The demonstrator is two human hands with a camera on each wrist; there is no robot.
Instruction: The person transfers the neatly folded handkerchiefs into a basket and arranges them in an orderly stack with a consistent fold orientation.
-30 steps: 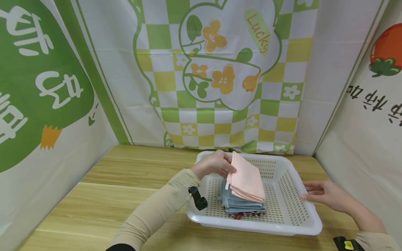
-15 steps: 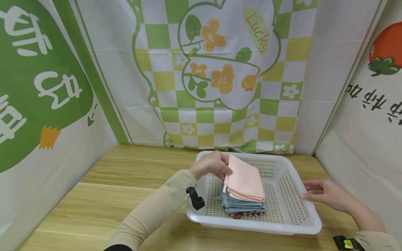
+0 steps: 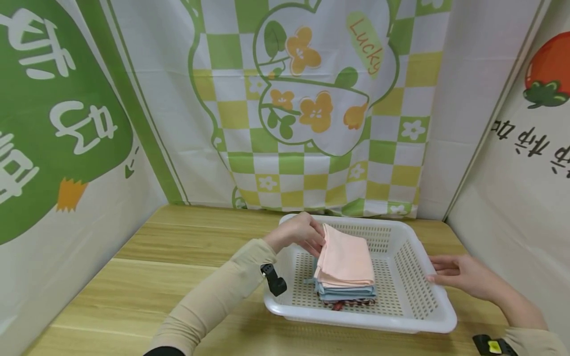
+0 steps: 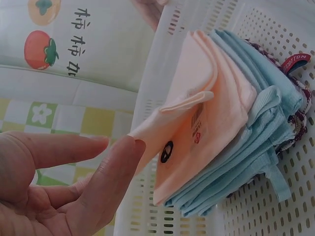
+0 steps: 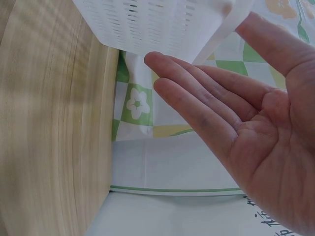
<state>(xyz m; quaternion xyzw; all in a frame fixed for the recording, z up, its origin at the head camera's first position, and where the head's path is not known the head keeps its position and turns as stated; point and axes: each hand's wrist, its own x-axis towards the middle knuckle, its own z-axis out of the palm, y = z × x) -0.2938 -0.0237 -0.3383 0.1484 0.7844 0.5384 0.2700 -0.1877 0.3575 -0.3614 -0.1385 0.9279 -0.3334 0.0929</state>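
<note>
A folded pink towel lies on top of a stack in the white plastic basket. Below it are folded light blue towels with hanging loops, then a dark red patterned cloth with a red label. My left hand is at the pink towel's left edge. In the left wrist view, thumb and finger are apart, one fingertip touching the towel's raised flap; a label and black mark show beneath that flap. Fairly straight fingers of my right hand touch the basket's right side from outside, thumb near its rim.
The basket stands on a wooden table close to its back edge. A green and yellow checked curtain hangs right behind, and printed white sheets enclose both sides.
The pink towel has been lowered flatter onto the blue towels and moved slightly left. My left hand has drawn left, its fingers loosening from the towel. My right hand stays in place.
</note>
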